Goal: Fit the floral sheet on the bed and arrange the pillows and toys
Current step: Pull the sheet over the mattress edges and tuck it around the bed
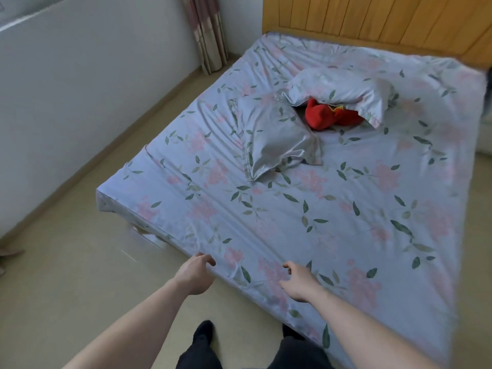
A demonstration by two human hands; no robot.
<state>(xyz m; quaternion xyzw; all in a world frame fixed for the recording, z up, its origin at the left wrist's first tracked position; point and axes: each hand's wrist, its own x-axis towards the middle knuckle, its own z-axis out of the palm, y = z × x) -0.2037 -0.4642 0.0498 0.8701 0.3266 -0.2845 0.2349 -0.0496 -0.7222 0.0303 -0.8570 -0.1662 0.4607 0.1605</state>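
The floral sheet [332, 209], pale blue with pink flowers and green leaves, covers the mattress and lies creased near the foot edge. Two pillows in the same print sit mid-bed: one [277, 134] lies flat, the other [343, 91] rests partly over a red plush toy [327, 117]. My left hand [195, 272] hovers at the foot edge of the mattress, fingers loosely curled and holding nothing. My right hand [299, 283] is over the sheet near the same edge, fingers spread and relaxed, also holding nothing.
A wooden headboard [372, 20] stands at the far end. A white wall [80, 89] and a curtain [207, 33] are on the left, with beige floor [80, 288] between wall and bed. My dark-trousered legs and feet [203, 334] stand at the foot.
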